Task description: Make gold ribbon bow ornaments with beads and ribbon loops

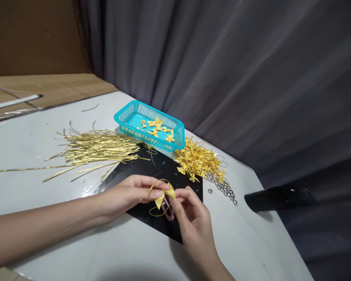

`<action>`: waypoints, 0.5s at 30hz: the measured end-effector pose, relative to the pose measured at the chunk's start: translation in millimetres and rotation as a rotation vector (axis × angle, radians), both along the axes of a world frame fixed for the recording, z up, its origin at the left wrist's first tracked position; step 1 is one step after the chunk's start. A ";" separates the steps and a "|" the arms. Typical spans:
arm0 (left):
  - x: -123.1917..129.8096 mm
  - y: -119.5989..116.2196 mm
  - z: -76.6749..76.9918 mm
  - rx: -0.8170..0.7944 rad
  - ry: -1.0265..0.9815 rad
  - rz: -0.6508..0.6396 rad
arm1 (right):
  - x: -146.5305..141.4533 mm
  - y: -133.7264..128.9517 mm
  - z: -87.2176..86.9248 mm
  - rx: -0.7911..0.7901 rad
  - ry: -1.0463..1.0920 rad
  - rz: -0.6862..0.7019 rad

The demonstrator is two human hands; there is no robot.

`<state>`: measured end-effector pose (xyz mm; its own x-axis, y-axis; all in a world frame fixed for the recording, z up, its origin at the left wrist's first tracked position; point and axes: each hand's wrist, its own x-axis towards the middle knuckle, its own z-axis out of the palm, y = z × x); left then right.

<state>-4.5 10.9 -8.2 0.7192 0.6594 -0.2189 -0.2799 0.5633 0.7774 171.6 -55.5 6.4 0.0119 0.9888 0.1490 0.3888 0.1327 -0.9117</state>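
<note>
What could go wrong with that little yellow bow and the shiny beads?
The left hand and right hand pinch the yellow bow by small bits, so it might slip or crumple. The thin gold cord curves loosely around it and could snag on a finger. The silver beads lie loose on the white table, so a bump might send some rolling.
</note>
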 end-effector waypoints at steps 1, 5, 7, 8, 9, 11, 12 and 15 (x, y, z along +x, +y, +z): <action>0.1 0.2 -0.6 -0.006 -0.004 0.000 | -0.2 0.2 -0.1 -0.004 0.004 -0.002; 0.8 1.1 -0.6 -0.040 -0.024 -0.004 | -2.1 0.5 0.6 -0.052 0.045 -0.019; 1.0 1.4 -0.2 -0.049 -0.030 -0.005 | -3.4 0.4 1.7 -0.085 0.081 -0.021; 0.9 1.4 -0.1 -0.056 -0.031 -0.003 | -3.9 0.4 2.3 -0.103 0.105 -0.018; 0.9 1.5 -0.1 -0.064 -0.029 -0.001 | -4.2 0.6 2.9 -0.126 0.131 -0.013; 0.9 1.6 -0.5 -0.081 -0.028 0.004 | -4.4 1.2 3.8 -0.176 0.184 0.001; 1.1 1.6 -0.8 -0.089 -0.032 0.004 | -4.3 1.6 4.0 -0.200 0.208 0.010; 1.9 1.8 -1.7 -0.109 -0.062 -0.006 | -3.5 3.1 4.5 -0.247 0.259 0.043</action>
